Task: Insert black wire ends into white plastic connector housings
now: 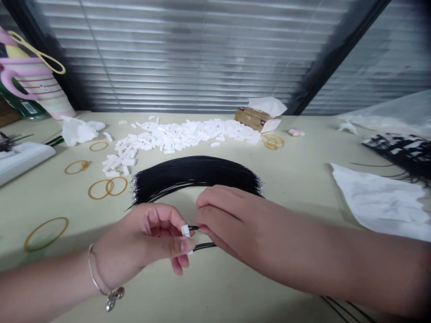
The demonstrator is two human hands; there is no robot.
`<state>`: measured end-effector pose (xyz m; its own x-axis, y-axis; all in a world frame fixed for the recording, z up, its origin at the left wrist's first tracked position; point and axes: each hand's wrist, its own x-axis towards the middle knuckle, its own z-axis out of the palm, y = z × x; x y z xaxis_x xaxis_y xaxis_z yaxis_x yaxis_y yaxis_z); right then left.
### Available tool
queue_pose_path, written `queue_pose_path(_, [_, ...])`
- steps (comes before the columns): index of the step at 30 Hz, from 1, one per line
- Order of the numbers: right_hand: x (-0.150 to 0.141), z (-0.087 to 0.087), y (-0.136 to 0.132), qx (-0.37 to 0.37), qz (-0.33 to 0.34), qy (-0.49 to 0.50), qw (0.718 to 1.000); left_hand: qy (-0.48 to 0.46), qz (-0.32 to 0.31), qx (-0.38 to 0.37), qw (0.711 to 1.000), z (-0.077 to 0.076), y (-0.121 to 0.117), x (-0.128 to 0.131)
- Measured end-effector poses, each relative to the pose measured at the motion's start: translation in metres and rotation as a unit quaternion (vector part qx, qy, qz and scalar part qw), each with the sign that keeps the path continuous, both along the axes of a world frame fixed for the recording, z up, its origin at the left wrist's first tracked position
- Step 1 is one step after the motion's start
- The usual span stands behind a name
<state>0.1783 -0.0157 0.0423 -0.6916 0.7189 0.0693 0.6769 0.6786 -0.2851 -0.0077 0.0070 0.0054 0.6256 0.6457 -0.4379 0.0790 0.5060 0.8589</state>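
Observation:
My left hand [155,242] pinches a small white plastic connector [185,231] between thumb and fingers, at the front middle of the table. Several thin black wires [204,246] run from the connector toward the right. My right hand [225,215] is closed around black wire just beside the connector; its fingertips are mostly hidden behind the back of the hand. Beyond both hands lies a thick curved bundle of black wires [198,172] with silvery metal ends. Its right end is partly covered by my right hand.
Behind the bundle spreads a heap of white connectors [175,134], beside a tissue pack [251,119]. Rubber bands [107,188] lie at left. A striped cup [47,89] stands back left. White paper [380,202] and finished-looking wires with white connectors [400,152] are at right.

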Motion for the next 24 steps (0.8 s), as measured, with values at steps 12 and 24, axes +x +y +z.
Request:
queue_pose_path(12, [0.008,0.002,-0.008,0.077,-0.056,-0.035,0.995,0.007,0.023,0.011,1.0,0.0,-0.002,-0.001])
queue_pose_path(24, [0.003,0.004,-0.004,-0.003,0.071,-0.145,0.987,0.022,0.011,0.019,1.0,0.001,-0.002,0.001])
